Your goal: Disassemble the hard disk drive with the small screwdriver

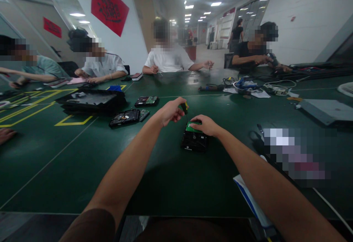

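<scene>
1. The left hand [173, 114] has its fingers closed around the handle of a screwdriver [184, 107], which stands nearly upright with its shaft pointing down. Whether the tip touches anything is too small to tell.
2. The hard drive [194, 140] lies flat on the green table [165, 187], in front of the person and just below the screwdriver.
3. The right hand [206, 125] rests over the drive's far right corner, its thumb lying across the green circuit board [189, 127]. Its other fingers are partly hidden, so whether they grip the drive's side cannot be told.
4. To the left, another black drive [124, 118] lies with a small loose board [144, 115] just beside it; a drive with a green board [147, 101] is farther back.
5. Beyond these is a black tray [91, 100]. Tangled cables [244, 84] and a grey metal box [328, 110] lie to the right.
6. A co-worker in white [169, 59] sits across the table.
</scene>
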The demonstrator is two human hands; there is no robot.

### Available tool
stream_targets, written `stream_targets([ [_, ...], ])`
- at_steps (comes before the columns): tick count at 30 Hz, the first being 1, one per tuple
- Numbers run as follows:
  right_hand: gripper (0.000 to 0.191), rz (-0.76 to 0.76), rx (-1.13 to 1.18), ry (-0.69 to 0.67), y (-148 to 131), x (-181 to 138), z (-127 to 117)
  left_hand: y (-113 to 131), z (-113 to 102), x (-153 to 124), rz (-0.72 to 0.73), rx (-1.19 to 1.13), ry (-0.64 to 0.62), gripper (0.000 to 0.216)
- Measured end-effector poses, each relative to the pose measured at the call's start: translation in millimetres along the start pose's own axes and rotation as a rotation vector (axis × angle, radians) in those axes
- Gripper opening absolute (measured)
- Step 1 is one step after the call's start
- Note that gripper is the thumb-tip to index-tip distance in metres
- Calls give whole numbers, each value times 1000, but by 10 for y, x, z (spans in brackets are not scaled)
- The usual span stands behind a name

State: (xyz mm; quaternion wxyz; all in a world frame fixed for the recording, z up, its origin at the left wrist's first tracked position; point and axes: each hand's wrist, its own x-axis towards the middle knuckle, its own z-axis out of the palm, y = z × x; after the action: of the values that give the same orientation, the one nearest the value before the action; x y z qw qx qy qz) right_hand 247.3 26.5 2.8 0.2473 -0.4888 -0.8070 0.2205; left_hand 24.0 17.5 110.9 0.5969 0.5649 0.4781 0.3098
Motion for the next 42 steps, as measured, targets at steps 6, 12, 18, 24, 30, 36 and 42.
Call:
stream_targets([
  [6, 32, -5, 0, 21, -23, -10, 6, 9, 67, -21, -36, -85, -176, 46],
  [12, 34, 5, -4, 7, -17, -3, -2, -12, 13, 22, -13, -32, -53, 45],
  [18, 35, 5, 4, 8, -8, -2, 5, -45, -12, 40, -9, -29, 28, 40],
  [24, 34, 13, 30, 23, -24, -18, 16, -26, 42, -1, -40, -67, -155, 45],
  [30, 36, 0, 24, 19, 3, -9, 26, -12, 16, -9, -32, -52, -183, 48],
  [36, 37, 2, -4, 16, 46, 15, 41, -43, -64, 46, 5, 12, -27, 41],
  [42, 36, -10, 6, 14, 53, 14, 36, -33, 11, 21, 11, 30, 36, 40],
])
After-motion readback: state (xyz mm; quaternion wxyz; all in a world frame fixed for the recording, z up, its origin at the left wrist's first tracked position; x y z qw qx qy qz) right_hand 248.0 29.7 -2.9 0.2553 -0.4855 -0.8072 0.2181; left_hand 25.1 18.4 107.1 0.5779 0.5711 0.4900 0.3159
